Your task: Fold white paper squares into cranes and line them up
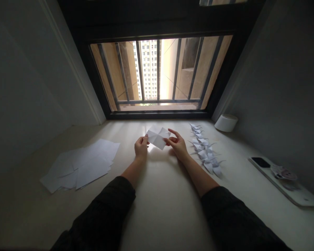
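A creased square of white paper (157, 137) is held up in front of the person, above the pale surface, with its fold lines radiating across it. The left hand (141, 147) pinches its left corner between thumb and fingers. The right hand (177, 144) is at the opposite side, its fingers spread and touching the paper's right edge; whether they are clamped on it cannot be told. Dark sleeves (102, 212) cover both forearms further back.

Just right of the right hand, a long row of folded paper cranes (204, 150) runs across the white sill (159, 205). Beyond them, further right, stands a white cylindrical object (226, 123). Well to the right lies a white board (286, 184) bearing a black phone (261, 162) and a printed paper (284, 173). Well left of the left hand lie overlapping loose sheets of white paper (80, 165). Ahead of the hands, a barred window (161, 73) looks out on a tower block (148, 69).
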The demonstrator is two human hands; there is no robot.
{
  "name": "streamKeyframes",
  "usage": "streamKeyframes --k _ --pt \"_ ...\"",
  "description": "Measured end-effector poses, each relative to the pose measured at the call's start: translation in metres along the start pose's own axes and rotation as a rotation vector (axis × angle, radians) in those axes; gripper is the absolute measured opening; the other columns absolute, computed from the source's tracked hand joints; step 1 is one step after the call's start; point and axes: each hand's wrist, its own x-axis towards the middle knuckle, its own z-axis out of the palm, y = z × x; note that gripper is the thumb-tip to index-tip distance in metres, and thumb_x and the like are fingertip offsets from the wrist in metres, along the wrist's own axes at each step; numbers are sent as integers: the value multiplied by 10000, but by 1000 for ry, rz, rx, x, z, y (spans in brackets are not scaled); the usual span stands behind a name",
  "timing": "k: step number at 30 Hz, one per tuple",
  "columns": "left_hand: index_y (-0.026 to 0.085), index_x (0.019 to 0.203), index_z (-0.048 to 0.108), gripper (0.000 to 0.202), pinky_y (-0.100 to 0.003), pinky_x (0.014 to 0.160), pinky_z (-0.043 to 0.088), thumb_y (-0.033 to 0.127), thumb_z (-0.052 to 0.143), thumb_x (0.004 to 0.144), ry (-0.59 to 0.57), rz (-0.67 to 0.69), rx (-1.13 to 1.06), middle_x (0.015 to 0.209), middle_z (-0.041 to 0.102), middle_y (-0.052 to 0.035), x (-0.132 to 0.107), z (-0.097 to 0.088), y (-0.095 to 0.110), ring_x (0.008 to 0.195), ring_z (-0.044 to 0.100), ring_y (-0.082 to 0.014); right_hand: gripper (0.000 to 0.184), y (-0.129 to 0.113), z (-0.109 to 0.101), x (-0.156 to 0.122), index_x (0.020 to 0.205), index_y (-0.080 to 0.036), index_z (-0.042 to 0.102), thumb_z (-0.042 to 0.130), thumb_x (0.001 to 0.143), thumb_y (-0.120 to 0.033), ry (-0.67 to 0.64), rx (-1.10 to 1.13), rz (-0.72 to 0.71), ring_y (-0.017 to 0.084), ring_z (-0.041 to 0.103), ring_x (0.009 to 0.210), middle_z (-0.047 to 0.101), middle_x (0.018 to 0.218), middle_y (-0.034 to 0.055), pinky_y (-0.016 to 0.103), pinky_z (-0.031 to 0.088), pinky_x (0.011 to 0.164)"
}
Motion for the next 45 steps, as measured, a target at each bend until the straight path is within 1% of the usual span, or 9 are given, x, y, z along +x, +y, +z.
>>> streamKeyframes --k 9,12,14,17,22,28,35,40,45 --pt "169 581 573 408 -222 535 365 547 563 734 -232 76 116 565 515 -2 -8 0 2 599 500 -131 549 7 -10 7 1113 -158 601 663 669 -475 233 -63 -20 90 464 525 538 579 -45 215 385 506" --pt "152 877 657 429 -221 544 374 547 587 725 -224 52 65 627 572 -7 -10 1 7 608 527 -128 504 9 -9 7 1076 -163 623 635 684 -480 218 -65 -28 93 463 526 546 604 -35 215 363 498" --pt "143 1158 574 603 -216 541 368 529 633 699 -205 15 12 621 578 7 -12 1 10 584 522 -117 473 9 -8 7 1048 -169 637 629 690 -478 188 -75 -40 98 478 548 575 647 -22 219 366 510" --pt "143 1280 482 734 -205 540 349 496 681 669 -227 7 -32 547 533 46 -13 2 13 537 479 -94 450 9 -7 5 1033 -170 646 632 699 -471 176 -88 -58 90 470 542 582 659 -22 212 358 501" --pt "135 1190 518 651 -207 565 373 426 718 643 -174 14 -88 647 611 0 -10 2 9 606 536 -110 536 6 -7 4 1095 -183 609 701 647 -463 150 -35 -19 118 557 617 631 751 7 231 439 546" --pt "170 1002 461 509 -214 554 414 386 726 625 -72 -38 -107 774 639 -45 -4 1 3 660 584 -133 808 6 -4 4 1226 -237 487 821 498 -344 34 94 141 166 630 744 645 904 27 284 527 645" --pt "171 985 448 518 -233 592 464 373 743 611 -17 -54 -156 832 633 -63 -1 1 1 714 607 -146 980 5 -1 4 1356 -318 275 810 536 -273 59 246 228 175 663 844 639 956 13 286 555 711" --pt "158 1097 503 575 -271 673 510 347 751 614 -75 -135 -274 951 629 -94 -2 2 6 775 619 -149 979 6 5 0 1341 -220 327 836 505 -223 7 238 282 176 669 728 690 867 40 264 545 613" --pt "133 904 623 430 -268 652 521 424 739 609 -214 -188 -254 838 631 -56 -1 -1 11 697 606 -128 825 9 4 1 1236 -181 474 838 504 -291 33 180 255 177 653 651 697 735 20 263 519 551"
